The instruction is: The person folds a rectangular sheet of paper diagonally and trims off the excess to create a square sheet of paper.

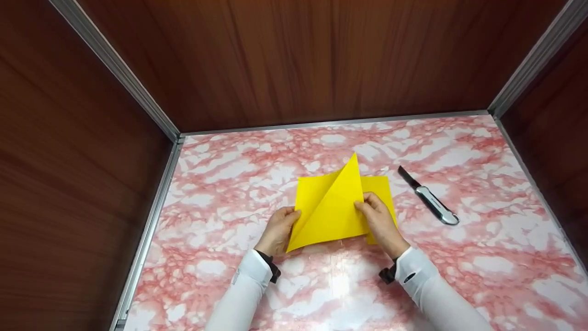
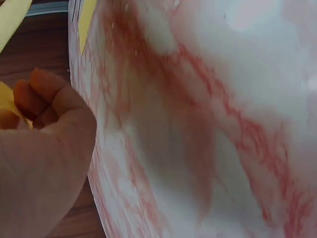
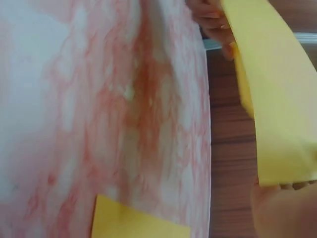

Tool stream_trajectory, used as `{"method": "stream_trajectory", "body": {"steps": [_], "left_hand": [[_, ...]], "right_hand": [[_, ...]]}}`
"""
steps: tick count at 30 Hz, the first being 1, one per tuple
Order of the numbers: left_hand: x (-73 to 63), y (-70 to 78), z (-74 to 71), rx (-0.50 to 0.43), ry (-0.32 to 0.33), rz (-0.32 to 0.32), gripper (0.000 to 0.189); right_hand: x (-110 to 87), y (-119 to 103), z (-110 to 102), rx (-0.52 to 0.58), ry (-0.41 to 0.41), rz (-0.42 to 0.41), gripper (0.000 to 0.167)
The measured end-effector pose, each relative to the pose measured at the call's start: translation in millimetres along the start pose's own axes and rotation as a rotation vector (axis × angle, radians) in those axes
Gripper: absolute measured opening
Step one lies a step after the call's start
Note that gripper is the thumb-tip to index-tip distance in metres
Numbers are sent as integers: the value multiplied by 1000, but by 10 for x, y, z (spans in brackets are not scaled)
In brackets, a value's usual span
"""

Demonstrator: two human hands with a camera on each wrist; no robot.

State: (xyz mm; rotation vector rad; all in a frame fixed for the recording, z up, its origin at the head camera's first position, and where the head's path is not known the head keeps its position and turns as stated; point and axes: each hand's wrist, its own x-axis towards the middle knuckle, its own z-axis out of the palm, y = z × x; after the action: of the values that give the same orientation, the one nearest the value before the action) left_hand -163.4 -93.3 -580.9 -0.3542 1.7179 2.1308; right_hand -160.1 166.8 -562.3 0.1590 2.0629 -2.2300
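A yellow sheet of paper (image 1: 337, 211), folded over along a diagonal with one pointed corner standing up, is held above the table between both hands. My left hand (image 1: 278, 230) pinches its left edge, thumb on the near face. On the other side my right hand (image 1: 380, 220) pinches the right edge between thumb and fingers. Behind the right hand another yellow piece (image 1: 380, 184) lies flat on the table; in the right wrist view a yellow piece (image 3: 133, 220) shows at the bottom. The left wrist view catches the left hand (image 2: 54, 109) curled on the paper's edge.
A folding-handle knife (image 1: 434, 202) with a dark blade lies right of the paper, its blade pointing away and left. The red-and-white marbled tabletop (image 1: 220, 230) is bordered by metal trim and brown wood panels (image 1: 294, 59) at the back and sides.
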Motion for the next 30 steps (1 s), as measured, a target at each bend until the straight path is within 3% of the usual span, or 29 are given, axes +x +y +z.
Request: {"method": "stream_trajectory", "body": {"steps": [5, 8, 13, 22, 30], "left_hand": [[55, 36, -143, 119, 141, 64, 35], [82, 44, -210, 169, 188, 88, 32], [117, 47, -276, 205, 209, 112, 27], [192, 55, -305, 270, 244, 95, 24], [312, -10, -331, 480, 299, 149, 20]], "right_hand": [[26, 66, -81, -113, 36, 33, 24], [46, 100, -126, -192, 61, 68, 30], [98, 166, -195, -284, 76, 118, 35], [202, 295, -248, -425, 35, 94, 30], [260, 308, -233, -716, 9, 53, 26]]}}
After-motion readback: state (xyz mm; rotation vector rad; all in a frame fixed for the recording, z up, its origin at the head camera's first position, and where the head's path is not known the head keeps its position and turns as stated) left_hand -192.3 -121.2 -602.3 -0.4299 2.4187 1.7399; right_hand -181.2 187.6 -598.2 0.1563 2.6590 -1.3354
